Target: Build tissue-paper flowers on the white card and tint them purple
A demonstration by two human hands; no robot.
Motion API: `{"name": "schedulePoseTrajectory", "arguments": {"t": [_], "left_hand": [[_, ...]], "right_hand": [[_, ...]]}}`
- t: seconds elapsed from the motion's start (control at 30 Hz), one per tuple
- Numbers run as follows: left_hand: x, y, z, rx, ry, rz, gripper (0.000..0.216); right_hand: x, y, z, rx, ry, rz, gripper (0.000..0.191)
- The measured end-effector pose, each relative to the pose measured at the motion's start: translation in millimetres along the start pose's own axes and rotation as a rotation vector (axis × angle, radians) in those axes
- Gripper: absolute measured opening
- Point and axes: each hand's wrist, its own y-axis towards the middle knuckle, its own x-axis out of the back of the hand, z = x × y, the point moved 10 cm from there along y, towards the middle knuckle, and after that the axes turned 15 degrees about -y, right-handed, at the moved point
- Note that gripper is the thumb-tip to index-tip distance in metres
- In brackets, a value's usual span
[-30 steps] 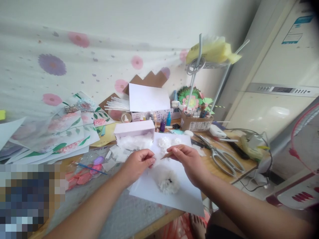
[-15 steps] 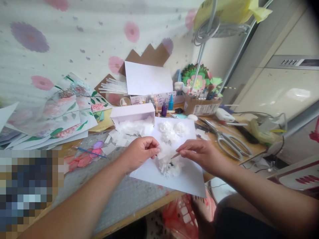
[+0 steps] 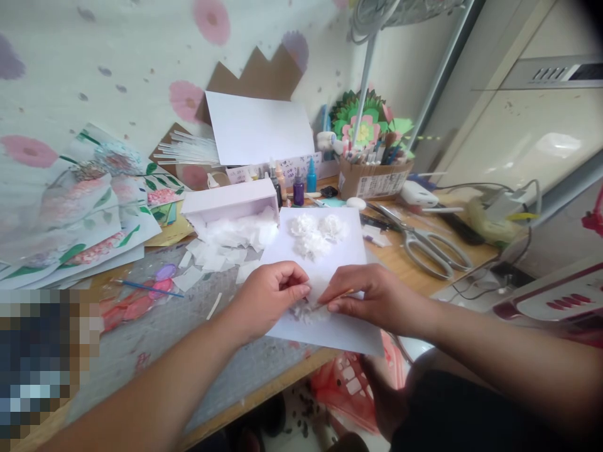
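My left hand [image 3: 273,298] pinches the edge of a small, thin white paper piece [image 3: 317,280], its fingers bent together. Opposite it, my right hand [image 3: 379,300] is closed on a thin brownish stick [image 3: 347,292], whose tip points toward the paper and is hard to make out. Just under the fingertips lies a ruffled white paper flower [image 3: 305,315], partly covered by both hands. It rests on a white sheet [image 3: 346,338]. Farther up the sheet sit several more ruffled white paper flowers [image 3: 311,243], close together.
To the left, an opened white box [image 3: 221,199] spills white paper pieces [image 3: 221,245]. Paint bottles [image 3: 298,191] stand behind the sheet. Large scissors [image 3: 426,248] lie at right, near a cardboard box [image 3: 374,179] of pens. A blue stick [image 3: 151,287] lies across pink pieces on the left.
Both hands have come closer together over the near flower, and my right hand with the stick has moved toward my left fingertips. The camera view has shifted down and to the right.
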Motion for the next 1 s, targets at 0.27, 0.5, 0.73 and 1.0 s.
{"name": "schedulePoseTrajectory", "arguments": {"t": [0.27, 0.5, 0.73, 1.0], "left_hand": [[2.8, 2.3, 4.4, 0.045, 0.165, -0.042, 0.011], [2.8, 2.7, 3.9, 0.047, 0.288, -0.016, 0.011], [0.8, 3.9, 1.9, -0.006, 0.366, -0.014, 0.015], [1.8, 2.4, -1.5, -0.056, 0.406, -0.004, 0.012]], "right_hand": [[10.6, -2.1, -8.0, -0.070, 0.018, -0.037, 0.012], [31.1, -0.3, -7.7, -0.107, -0.017, -0.210, 0.010], [15.4, 6.8, -5.1, -0.083, -0.107, -0.162, 0.012], [3.2, 16.1, -4.9, -0.090, -0.232, -0.086, 0.012]]}}
